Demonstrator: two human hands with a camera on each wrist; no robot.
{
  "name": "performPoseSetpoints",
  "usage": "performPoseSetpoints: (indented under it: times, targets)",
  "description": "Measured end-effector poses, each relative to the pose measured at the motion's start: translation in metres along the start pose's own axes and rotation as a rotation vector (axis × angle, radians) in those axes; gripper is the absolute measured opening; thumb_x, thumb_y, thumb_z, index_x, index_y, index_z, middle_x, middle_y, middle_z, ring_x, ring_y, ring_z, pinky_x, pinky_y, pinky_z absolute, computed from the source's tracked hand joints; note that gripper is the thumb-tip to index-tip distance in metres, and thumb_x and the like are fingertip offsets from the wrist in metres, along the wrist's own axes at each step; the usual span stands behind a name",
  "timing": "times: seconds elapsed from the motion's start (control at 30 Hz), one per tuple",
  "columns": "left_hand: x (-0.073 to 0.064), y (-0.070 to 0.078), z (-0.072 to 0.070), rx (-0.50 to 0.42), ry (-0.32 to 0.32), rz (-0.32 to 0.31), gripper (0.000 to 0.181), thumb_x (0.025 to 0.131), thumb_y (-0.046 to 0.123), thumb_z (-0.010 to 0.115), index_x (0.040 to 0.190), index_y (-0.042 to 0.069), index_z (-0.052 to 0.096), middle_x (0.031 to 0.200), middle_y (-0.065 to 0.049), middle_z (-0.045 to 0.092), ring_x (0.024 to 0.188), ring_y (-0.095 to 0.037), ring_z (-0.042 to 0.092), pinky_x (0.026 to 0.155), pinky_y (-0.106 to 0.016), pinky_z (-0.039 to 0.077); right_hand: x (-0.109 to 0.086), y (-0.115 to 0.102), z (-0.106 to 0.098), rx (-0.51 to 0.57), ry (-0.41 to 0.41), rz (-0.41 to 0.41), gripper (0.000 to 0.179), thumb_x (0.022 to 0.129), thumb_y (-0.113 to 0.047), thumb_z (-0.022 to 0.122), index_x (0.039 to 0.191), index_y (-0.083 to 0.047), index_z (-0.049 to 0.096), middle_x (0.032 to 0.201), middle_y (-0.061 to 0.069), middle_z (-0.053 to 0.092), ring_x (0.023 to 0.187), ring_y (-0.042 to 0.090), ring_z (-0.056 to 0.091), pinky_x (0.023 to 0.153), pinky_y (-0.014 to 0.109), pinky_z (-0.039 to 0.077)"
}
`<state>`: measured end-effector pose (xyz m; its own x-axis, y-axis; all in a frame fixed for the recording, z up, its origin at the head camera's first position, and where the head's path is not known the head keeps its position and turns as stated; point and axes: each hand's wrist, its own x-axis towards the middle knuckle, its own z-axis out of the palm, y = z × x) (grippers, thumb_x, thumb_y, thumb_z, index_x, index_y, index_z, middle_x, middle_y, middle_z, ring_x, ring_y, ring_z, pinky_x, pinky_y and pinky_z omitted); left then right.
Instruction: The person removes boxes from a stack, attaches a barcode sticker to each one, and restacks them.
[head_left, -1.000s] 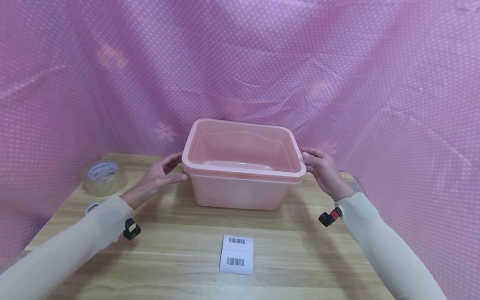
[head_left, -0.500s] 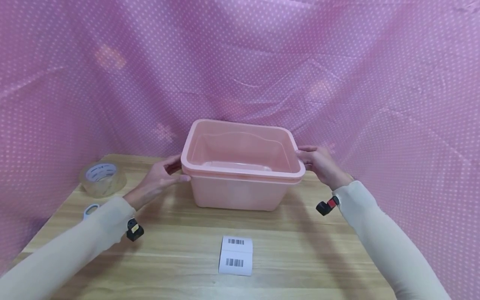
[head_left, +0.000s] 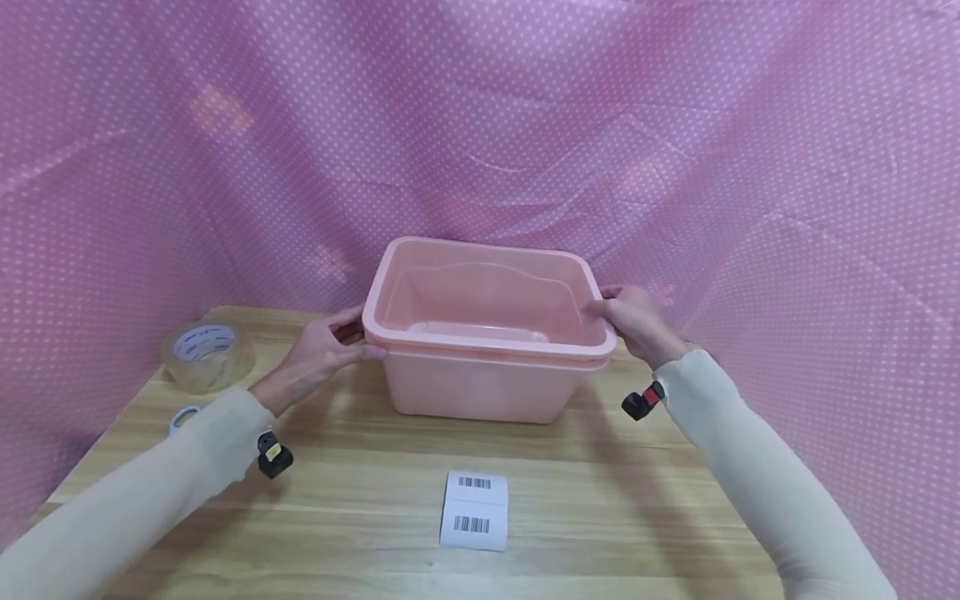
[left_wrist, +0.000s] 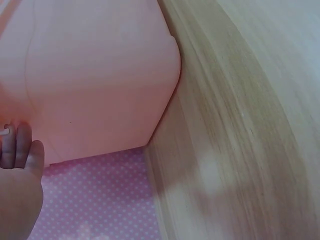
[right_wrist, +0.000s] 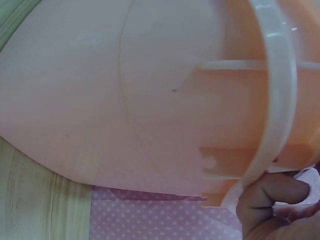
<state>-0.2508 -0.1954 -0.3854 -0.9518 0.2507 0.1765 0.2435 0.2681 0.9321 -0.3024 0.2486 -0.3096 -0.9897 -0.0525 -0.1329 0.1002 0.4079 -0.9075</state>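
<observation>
A pink plastic storage bin point(head_left: 480, 387) stands on the wooden table, its inside bare. Its rim looks doubled, as if one bin is nested in another. At the left end, my left hand point(head_left: 315, 354) grips below the rim, thumb at the front corner. The left wrist view has its fingers point(left_wrist: 22, 145) against the end wall point(left_wrist: 105, 100). My right hand point(head_left: 633, 318) holds the right end, thumb over the rim and inside, fingers outside. In the right wrist view, a curled finger point(right_wrist: 280, 187) lies at the ribbed rim point(right_wrist: 282, 90).
A strip of white barcode labels point(head_left: 474, 511) lies on the table point(head_left: 360, 533) in front of the bin. At the left are a roll of clear tape point(head_left: 207, 358) and a blue-ringed handle point(head_left: 182, 417), partly behind my sleeve. Pink dotted cloth point(head_left: 480, 125) hangs around the table.
My right hand has moved inward and its thumb has come over the bin's rim. My left thumb has closed in on the front corner. The bin has barely shifted.
</observation>
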Motion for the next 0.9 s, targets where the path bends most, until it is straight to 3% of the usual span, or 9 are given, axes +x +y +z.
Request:
performPoseSetpoints:
  times: [0.17,0.3,0.57,0.73,0.9]
  targets:
    - [-0.002,0.001,0.000,0.003,0.001,-0.002,0.083,0.086,0.025,0.083,0.155,0.009,0.040,0.156,-0.013,0.048,0.142,-0.029,0.049,0.107,-0.013,0.047,0.007,-0.002,0.002,0.007,0.065,0.011,0.049,0.084,-0.004,0.061,0.130,0.012,0.058,0.079,-0.008,0.067,0.070,0.002,0.065,0.067,0.016,0.060]
    - [-0.002,0.004,0.000,0.010,0.001,0.006,0.081,0.087,0.024,0.082,0.155,0.007,0.041,0.156,-0.014,0.048,0.143,-0.030,0.048,0.107,-0.012,0.046,0.009,-0.002,0.003,0.050,0.073,0.029,0.049,0.083,-0.003,0.059,0.129,0.013,0.056,0.076,-0.007,0.067,0.068,0.004,0.067,0.065,0.019,0.061]
    - [-0.001,0.006,0.001,-0.008,-0.007,0.028,0.080,0.087,0.021,0.082,0.153,0.004,0.041,0.153,-0.018,0.050,0.141,-0.031,0.050,0.104,-0.012,0.048,0.010,-0.002,0.003,0.146,0.094,0.046,0.052,0.082,-0.003,0.060,0.132,0.010,0.055,0.091,0.000,0.070,0.075,0.006,0.069,0.071,0.022,0.063]
    - [-0.003,0.004,0.000,-0.002,0.007,0.049,0.074,0.086,0.015,0.081,0.150,0.001,0.046,0.140,-0.020,0.057,0.125,-0.014,0.061,0.100,-0.011,0.051,0.011,-0.003,0.006,0.237,0.118,0.062,0.038,0.083,-0.002,0.062,0.120,0.007,0.058,0.083,-0.002,0.069,0.075,0.008,0.070,0.071,0.023,0.063]
    - [-0.001,0.002,0.000,0.011,0.024,0.079,0.068,0.084,0.010,0.083,0.144,-0.001,0.052,0.119,-0.009,0.056,0.107,-0.001,0.062,0.098,-0.011,0.053,0.012,-0.003,0.006,0.261,0.138,0.055,0.042,0.082,-0.001,0.062,0.122,0.007,0.059,0.090,-0.001,0.071,0.080,0.007,0.069,0.072,0.021,0.062]
